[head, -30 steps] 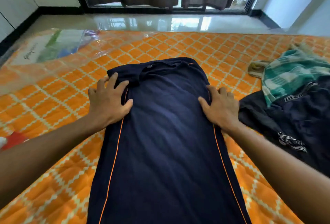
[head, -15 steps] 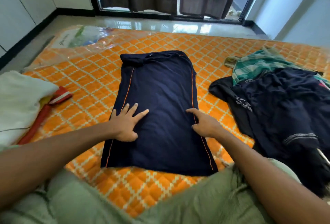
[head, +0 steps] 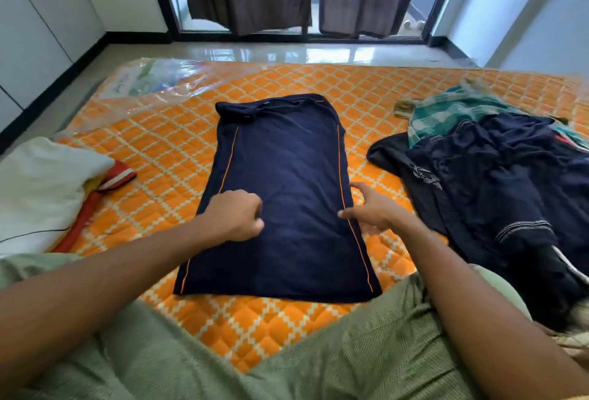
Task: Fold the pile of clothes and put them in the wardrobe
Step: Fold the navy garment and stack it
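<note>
Dark navy knit shirt with orange piping lies flat mid orange quilted mattress, sides already turned in to a long strip; cross-folds left, I'd say. Left hand over its 8 o'clock part, fingers curled; pinching cloth or not, cannot tell. Right hand at the 4 o'clock edge, fingers loosely spread, holding nothing. Unfolded heap of dark and green-checked clothes at 3 o'clock, all to do. White panel doors at 10 o'clock, maybe the wardrobe, closed, contents unseen.
</note>
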